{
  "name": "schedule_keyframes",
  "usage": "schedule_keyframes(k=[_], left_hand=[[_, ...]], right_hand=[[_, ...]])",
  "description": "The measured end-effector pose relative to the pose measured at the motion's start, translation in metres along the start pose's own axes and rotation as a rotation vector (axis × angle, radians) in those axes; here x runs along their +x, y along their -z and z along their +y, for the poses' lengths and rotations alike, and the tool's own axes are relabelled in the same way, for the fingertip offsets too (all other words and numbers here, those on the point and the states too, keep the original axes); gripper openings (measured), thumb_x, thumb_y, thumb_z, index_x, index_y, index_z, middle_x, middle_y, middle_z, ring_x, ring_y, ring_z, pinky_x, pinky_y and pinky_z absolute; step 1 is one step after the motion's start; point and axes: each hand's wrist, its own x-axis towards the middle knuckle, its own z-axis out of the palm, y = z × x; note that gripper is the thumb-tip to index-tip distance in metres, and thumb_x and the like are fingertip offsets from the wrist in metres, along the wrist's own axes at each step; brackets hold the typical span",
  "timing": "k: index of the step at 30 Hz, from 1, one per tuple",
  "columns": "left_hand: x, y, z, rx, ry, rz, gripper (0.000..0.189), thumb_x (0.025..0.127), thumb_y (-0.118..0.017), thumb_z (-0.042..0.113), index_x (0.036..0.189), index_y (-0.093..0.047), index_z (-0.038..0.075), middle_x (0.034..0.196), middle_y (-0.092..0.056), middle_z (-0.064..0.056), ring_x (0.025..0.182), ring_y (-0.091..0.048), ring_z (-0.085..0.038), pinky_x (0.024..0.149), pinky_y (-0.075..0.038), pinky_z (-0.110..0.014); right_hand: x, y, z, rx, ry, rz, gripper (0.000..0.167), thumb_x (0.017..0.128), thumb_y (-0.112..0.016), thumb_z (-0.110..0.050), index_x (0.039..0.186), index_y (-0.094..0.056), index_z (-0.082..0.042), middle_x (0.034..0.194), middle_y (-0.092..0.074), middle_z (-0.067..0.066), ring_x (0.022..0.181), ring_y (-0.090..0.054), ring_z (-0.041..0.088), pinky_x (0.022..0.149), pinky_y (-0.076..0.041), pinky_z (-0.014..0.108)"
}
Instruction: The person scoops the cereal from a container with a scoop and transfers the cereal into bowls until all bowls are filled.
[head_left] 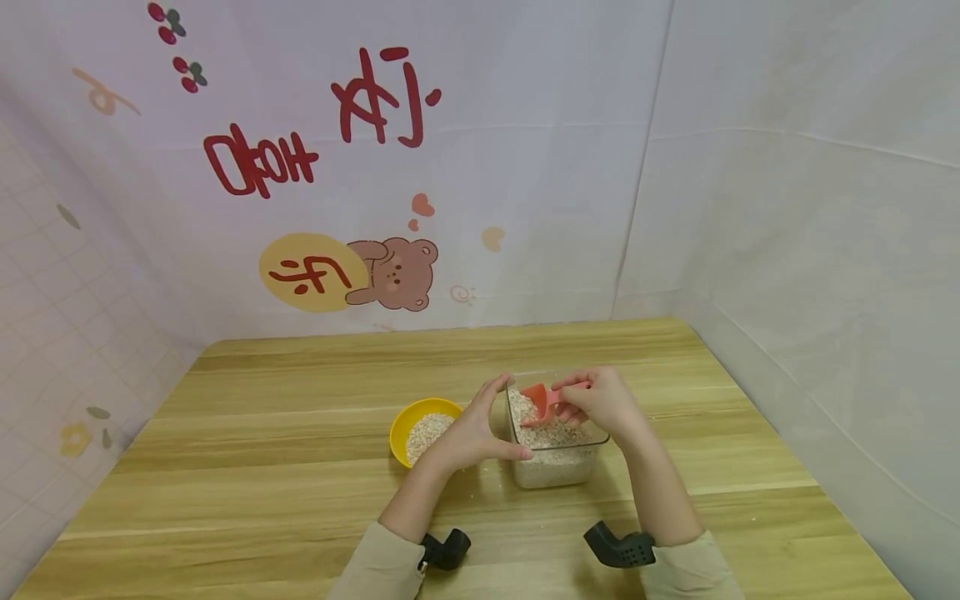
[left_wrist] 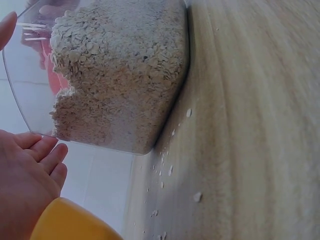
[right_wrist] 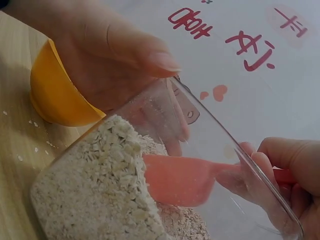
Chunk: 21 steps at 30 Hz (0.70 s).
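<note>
- The right hand [head_left: 600,402] grips a pink scoop [right_wrist: 180,180] by its handle — the scoop is in rolled oats [right_wrist: 100,185].
- The left hand [head_left: 472,433], fingers extended, touches the clear container [head_left: 555,475] at its 9 o'clock side.
- Further at 9 o'clock stands the yellow bowl [head_left: 399,425], also with oats.

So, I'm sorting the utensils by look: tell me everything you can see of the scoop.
The scoop is pinkish-red and looks like plastic, with a deep cup and a slim handle. The right hand grips the handle. The cup is inside the clear container, tilted and touching the oats, its opening seemingly facing left in the head view. How much it holds is unclear.
</note>
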Motion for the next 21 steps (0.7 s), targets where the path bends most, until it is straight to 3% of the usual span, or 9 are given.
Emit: schedule_keyframes(k=[8,21], left_hand=[[0.0002,-0.0004,-0.0008,-0.014,0.002,0.001,0.112,0.064,-0.089,0.038,0.152,-0.021,0.026,0.154,-0.025,0.002,0.139,-0.023,-0.025,0.108,-0.020,-0.056],[0.0014,-0.0013,-0.0018,-0.009,0.010,0.011,0.113,0.063,-0.089,0.041,0.152,-0.021,0.028,0.154,-0.026,0.004,0.139,-0.024,-0.026,0.108,-0.021,-0.056]], right_hand=[[0.0035,0.0014,-0.0018,-0.028,-0.032,-0.026,0.026,0.088,-0.055,-0.001,0.109,-0.065,0.011,0.074,-0.069,0.015,0.055,-0.063,0.017,0.049,-0.053,0.030],[0.0060,0.0085,0.0046,0.069,-0.057,-0.008,0.027,0.092,-0.051,-0.003,0.111,-0.063,0.013,0.077,-0.070,0.016,0.054,-0.059,0.012,0.048,-0.050,0.024]])
